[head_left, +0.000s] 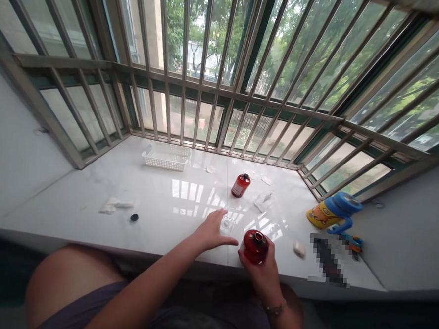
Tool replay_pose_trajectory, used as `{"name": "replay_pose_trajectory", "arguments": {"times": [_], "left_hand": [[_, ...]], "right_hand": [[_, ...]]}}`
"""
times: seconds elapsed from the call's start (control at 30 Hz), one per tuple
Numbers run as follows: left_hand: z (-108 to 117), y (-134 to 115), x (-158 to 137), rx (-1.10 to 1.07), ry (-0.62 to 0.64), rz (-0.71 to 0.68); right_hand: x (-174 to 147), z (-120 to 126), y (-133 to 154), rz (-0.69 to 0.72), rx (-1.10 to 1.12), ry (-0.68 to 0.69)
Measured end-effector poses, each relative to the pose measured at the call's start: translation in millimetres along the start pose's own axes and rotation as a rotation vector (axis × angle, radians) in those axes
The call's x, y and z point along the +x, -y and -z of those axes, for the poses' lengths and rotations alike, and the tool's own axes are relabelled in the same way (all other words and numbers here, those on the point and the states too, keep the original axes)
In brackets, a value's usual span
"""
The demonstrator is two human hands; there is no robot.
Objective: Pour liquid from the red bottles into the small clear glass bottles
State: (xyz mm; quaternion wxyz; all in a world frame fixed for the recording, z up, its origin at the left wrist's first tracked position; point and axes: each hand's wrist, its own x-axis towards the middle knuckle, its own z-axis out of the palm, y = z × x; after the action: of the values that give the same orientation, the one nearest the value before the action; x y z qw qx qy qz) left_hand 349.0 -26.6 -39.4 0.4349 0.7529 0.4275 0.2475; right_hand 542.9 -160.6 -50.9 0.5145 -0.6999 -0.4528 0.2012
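My right hand is wrapped around a red see-through bottle near the front edge of the white sill. The bottle's neck is bare, with no cap on it. To its left, my left hand hovers with thumb and fingers spread, holding nothing. Just beside those fingers lies a small clear plastic piece. A second red bottle, with a black top and a pale label, stands upright farther back. Off to the left, a round black cap rests on the sill.
At the back left sits a white perforated basket. Crumpled white tissue and a white packet lie about. A blue-yellow drinking bottle, colourful keychain, pale lump and blurred-out dark object are at right. Metal window bars rise behind.
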Motion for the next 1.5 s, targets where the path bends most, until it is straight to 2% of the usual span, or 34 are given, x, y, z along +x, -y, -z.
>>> {"name": "replay_pose_trajectory", "arguments": {"times": [0.1, 0.17, 0.23, 0.33, 0.4, 0.47, 0.53, 0.73, 0.83, 0.93, 1.07, 1.17, 1.5], "left_hand": [[-18.9, 4.9, 10.0, 0.008, -0.036, 0.002], [-21.2, 6.7, 10.6, 0.029, -0.036, -0.024], [-13.2, 7.6, 6.2, 0.048, 0.018, -0.052], [11.3, 8.2, -6.7, 0.072, 0.151, -0.097], [27.5, 9.0, -16.2, 0.061, 0.195, -0.104], [36.7, 10.7, -23.5, 0.037, 0.167, -0.085], [36.7, 13.1, -27.6, 0.019, 0.107, -0.054], [10.4, 17.3, -28.7, -0.006, -0.028, 0.068], [9.1, 15.4, -31.5, -0.020, -0.048, 0.083], [18.3, 13.7, -38.6, -0.033, -0.074, 0.040], [32.1, 10.8, -54.0, -0.075, -0.086, -0.032], [36.7, 7.5, -67.0, -0.117, -0.082, -0.014], [37.1, 4.6, -85.7, -0.050, -0.087, 0.013]], "right_hand": [[8.0, 0.8, -11.6, 0.010, -0.012, 0.012], [11.6, -1.1, -18.8, 0.013, -0.025, 0.020], [13.0, -4.4, -24.5, 0.006, -0.017, 0.017], [13.1, -9.1, -30.9, -0.015, 0.019, 0.023], [13.1, -11.6, -34.3, -0.043, 0.038, 0.041], [13.2, -14.7, -37.0, -0.066, 0.062, 0.038], [12.9, -18.9, -39.0, -0.066, 0.098, 0.021], [14.5, -30.1, -41.3, -0.081, 0.123, -0.044], [17.5, -28.8, -38.3, -0.084, 0.095, -0.018], [21.7, -23.6, -32.4, 0.004, 0.044, 0.024], [30.0, -15.6, -24.0, 0.276, -0.111, 0.139], [34.9, -12.7, -16.3, 0.444, -0.183, 0.197], [32.3, -17.0, 12.7, 0.719, -0.478, 0.216]]}}
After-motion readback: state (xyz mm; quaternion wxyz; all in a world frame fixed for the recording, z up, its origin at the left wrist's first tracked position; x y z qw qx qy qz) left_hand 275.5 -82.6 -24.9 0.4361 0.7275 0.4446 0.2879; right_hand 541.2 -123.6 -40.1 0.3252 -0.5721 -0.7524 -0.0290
